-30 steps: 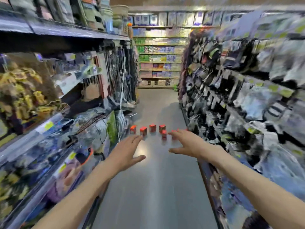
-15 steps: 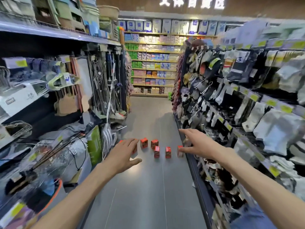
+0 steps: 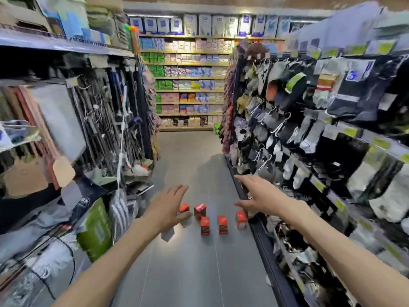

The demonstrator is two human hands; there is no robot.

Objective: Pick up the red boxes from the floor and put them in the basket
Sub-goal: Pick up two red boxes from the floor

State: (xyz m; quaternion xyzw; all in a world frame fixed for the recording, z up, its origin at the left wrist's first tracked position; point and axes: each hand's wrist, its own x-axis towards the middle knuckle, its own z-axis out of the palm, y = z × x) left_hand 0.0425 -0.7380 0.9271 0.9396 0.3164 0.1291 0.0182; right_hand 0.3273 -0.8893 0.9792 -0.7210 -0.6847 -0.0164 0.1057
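Observation:
Several small red boxes stand upright on the grey aisle floor ahead of me: one (image 3: 184, 208) partly behind my left hand, one (image 3: 200, 211) beside it, and three nearer ones (image 3: 205, 226), (image 3: 222, 224), (image 3: 241, 219) in a row. My left hand (image 3: 168, 208) is stretched forward with its fingers straight, holding nothing, and overlaps the leftmost box in the picture. My right hand (image 3: 257, 196) reaches forward with spread fingers, empty, above the rightmost box. No basket is in view.
Shelving lines both sides of the narrow aisle: mops and hanging tools (image 3: 104, 129) on the left, hanging socks (image 3: 298, 138) on the right. The right shelf's dark base (image 3: 269, 251) runs close beside the boxes. Stocked shelves (image 3: 188, 85) close the aisle's far end.
The view has advanced down the aisle, so the boxes appear nearer and lower. Both hands stay outstretched and empty, and now sit directly over the boxes.

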